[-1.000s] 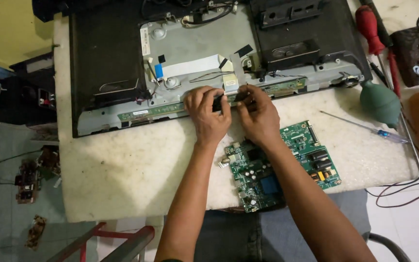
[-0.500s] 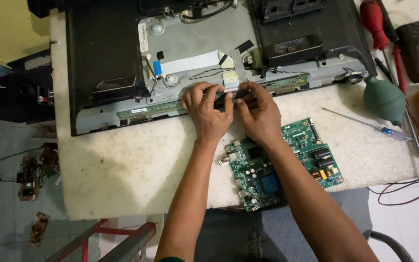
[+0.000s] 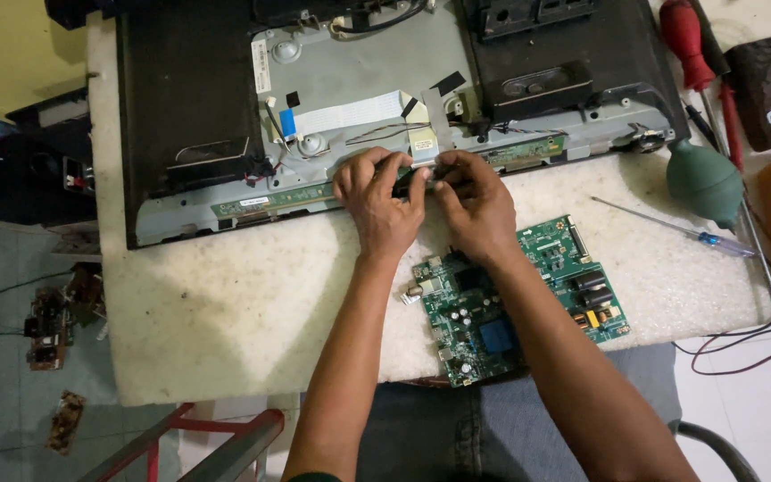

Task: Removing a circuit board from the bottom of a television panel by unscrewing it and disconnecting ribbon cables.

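**Two hands on the thin green strip**

The top of the big flat screen panel [image 3: 189, 98] is cut off by the edge of the picture. The fingers cover the middle of the long green strip board [image 3: 287, 196], so that part is hidden. It is hard to tell just what the fingertips pinch there.

The strip board lies along the near edge of the panel. Its long side runs left to right, and it climbs a little toward the right.

The left hand [image 3: 377, 201] rests on the strip, fingers curled down, its grip closed on the strip. The right hand [image 3: 475, 201] is just beside it, touching it at the fingertips, and its grip is pinched on the same strip.

A white flat cable [image 3: 350, 114] lies on the grey metal above the hands. A square green circuit board [image 3: 519, 299] sits on the white table [image 3: 225, 312], partly under the right arm. A green rubber blower [image 3: 705, 181] and a thin screwdriver [image 3: 671, 228] lie to the right.
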